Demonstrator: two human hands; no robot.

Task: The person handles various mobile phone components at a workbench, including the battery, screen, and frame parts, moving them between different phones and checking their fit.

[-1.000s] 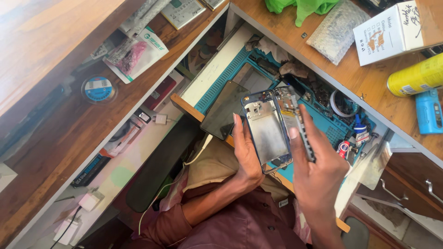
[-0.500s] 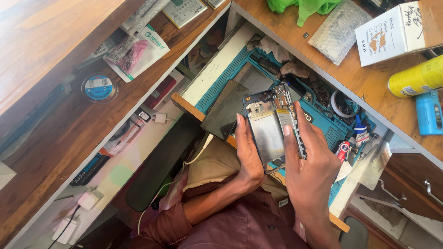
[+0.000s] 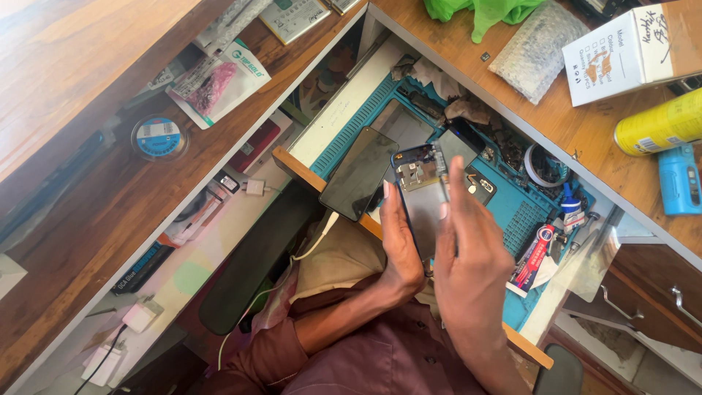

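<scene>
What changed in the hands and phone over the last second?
The right hand slid over the opened phone, its fingers now covering more of the right edge. The left hand still cradles the phone from the left. The dark screen panel and blue mat stayed put.

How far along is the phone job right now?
Done: the opened phone has its back off, with its inner boards showing. In hand: the left hand cradles it while the right hand lies over its right edge. Left: a dark panel lies apart on the blue mat, unfitted.
</scene>
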